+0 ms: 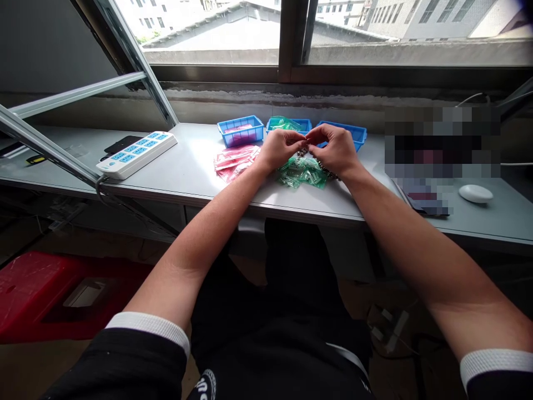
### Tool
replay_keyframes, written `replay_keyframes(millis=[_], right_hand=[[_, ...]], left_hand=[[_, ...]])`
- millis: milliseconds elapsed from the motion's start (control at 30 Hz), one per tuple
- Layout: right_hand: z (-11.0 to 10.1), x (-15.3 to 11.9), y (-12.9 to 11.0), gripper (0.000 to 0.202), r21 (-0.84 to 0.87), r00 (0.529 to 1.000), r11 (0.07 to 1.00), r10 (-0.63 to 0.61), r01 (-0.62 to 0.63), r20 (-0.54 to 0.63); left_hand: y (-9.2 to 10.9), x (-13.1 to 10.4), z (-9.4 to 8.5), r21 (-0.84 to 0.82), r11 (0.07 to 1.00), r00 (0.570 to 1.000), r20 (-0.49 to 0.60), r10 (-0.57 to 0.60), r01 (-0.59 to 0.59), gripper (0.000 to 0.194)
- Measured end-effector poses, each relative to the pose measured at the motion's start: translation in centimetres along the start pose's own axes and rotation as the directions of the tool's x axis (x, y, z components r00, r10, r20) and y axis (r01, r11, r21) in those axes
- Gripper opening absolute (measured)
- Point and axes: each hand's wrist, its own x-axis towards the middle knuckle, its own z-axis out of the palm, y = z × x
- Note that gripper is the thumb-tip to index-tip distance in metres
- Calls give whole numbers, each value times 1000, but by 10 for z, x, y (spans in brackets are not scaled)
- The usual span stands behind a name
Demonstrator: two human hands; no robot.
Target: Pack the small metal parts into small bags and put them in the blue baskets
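Note:
My left hand (280,149) and my right hand (336,147) meet above the table, fingertips pinched close together. Whatever they pinch is too small to make out; a bit of dark metal shows just under the fingers. Below them lies a pile of green plastic packets (303,173), with small dark metal pieces (332,174) partly hidden by my right hand. To the left, pink plastic packets (235,161) are heaped on the table. Behind stand a blue basket (225,136) with pink packets inside, one with green packets (306,123), and another blue basket (361,136) behind my right hand.
A white power strip (139,155) lies on the left of the table (187,172), near a metal frame (141,61). On the right are a white mouse (475,194) and a blurred-out area. A red plastic stool (37,289) stands on the floor at left.

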Motion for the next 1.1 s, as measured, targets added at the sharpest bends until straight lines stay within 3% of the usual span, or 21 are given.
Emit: replay_keyframes(millis=[67,233,600,800,967,1100], right_hand=[[-1,0,-1,13,16,1000,1000,3,-3,13],[-2,2,-3,23,-8,999,999,47,-47,-27],[-2,4,5,20,-25,999,998,50,-51,-10],[0,3,2,29,2,998,998,58,-58,7],[0,2,-1,22,44,998,997,59,-57,-38],[-1,2,-4,29,15,996,998,55,-54,-74]], left_hand=[[-3,1,0,3,1000,1000,-12,-5,5,14],[-2,1,-1,14,1000,1000,-6,-9,9,14],[1,1,-4,5,1000,1000,-6,24,-24,22],[-5,5,-1,-111,994,1000,-22,10,-12,44],[-1,4,-5,-91,996,999,-49,21,-25,30],[11,-2,-8,-42,999,1000,-18,8,-9,49]])
